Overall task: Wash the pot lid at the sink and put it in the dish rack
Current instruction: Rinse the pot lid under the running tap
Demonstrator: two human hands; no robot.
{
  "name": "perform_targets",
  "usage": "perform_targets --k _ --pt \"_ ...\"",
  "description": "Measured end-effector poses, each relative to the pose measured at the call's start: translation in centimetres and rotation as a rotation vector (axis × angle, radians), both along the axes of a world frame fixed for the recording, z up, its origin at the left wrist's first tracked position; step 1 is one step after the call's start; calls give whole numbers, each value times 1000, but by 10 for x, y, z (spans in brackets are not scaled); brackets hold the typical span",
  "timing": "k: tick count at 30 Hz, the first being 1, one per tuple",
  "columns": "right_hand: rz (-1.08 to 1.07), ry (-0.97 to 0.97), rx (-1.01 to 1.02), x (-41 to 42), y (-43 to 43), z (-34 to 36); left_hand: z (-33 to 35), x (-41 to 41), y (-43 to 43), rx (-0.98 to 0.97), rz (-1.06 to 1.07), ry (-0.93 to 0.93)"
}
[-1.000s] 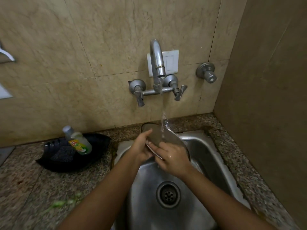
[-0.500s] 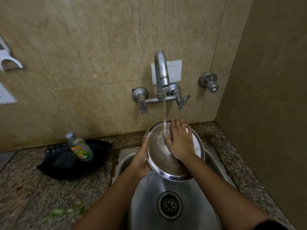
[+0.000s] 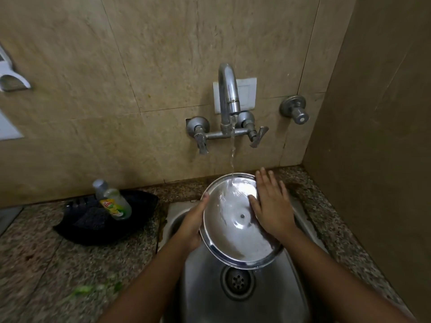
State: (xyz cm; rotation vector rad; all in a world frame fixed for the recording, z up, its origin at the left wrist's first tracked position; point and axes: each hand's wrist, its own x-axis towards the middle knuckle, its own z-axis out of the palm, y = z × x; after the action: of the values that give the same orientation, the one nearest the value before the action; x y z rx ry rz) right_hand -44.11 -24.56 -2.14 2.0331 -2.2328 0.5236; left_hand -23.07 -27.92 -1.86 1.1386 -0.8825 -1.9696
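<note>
Beige tiled wall (image 3: 144, 66) behind, a brown side wall (image 3: 377, 136) closing the corner beyond the right hand. A speckled granite tabletop (image 3: 35, 264) surrounds a steel sink (image 3: 289, 299); the drain (image 3: 238, 281) lies below both hands, uncovered.

The lid (image 3: 233, 241) is held over the sink, tilted, its underside facing the camera, a small centre rivet visible. Its upper edge sits under the tap (image 3: 227, 94); a thin water stream (image 3: 232, 150) lands on the upper part of the lid and spreads across the surface. Its lower edge hangs just above the drain, apart from the basin floor.

The left hand (image 3: 192, 226) is clamped on the left edge of the lid, thumb over the rim, fingers behind and hidden. The right hand (image 3: 271, 206) lies flat on the right part of the inner face, fingers spread and extended past the upper right edge; it grips nothing.

To the outside of the left hand, a black tray (image 3: 140, 206) rests on the tabletop with a soap bottle (image 3: 114, 201) leaning in it, well apart from the lid. Open tabletop lies nearer the camera on that side, with green scraps (image 3: 88, 289) on it. To the outside of the right hand, only a narrow tabletop strip separates the sink edge from the side wall. A wall valve (image 3: 295, 108) sits above the right hand, clear of it.
</note>
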Motion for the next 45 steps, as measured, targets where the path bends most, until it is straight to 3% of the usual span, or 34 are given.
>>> perform_targets --k 6,13,16,21,26,28,31,34,38,41,45 --pt "-6 -95 -89 5 2 6 -2 4 7 -44 16 8" --pt "395 -170 -137 15 22 -9 2 37 4 -121 127 54" --pt "564 -189 -185 12 30 -18 -1 56 -3 -58 249 80" --pt "643 -65 -276 8 32 -23 0 58 -5 47 304 184" --pt "789 -36 -296 9 28 7 2 48 -6 179 248 21" --pt "725 -241 -226 13 27 27 0 49 -9 247 184 -32" --pt "494 -835 -44 18 22 47 1 43 -7 240 34 -55" --pt "242 -1263 -102 22 4 46 -1 34 -7 170 19 -28" --pt "-108 -1622 -63 22 -18 32 2 36 -9 21 171 108" --pt "-234 -1886 20 16 -20 17 11 34 -10 -14 190 150" --pt "-322 -2020 24 -4 -17 6 24 11 -15 -6 241 62"
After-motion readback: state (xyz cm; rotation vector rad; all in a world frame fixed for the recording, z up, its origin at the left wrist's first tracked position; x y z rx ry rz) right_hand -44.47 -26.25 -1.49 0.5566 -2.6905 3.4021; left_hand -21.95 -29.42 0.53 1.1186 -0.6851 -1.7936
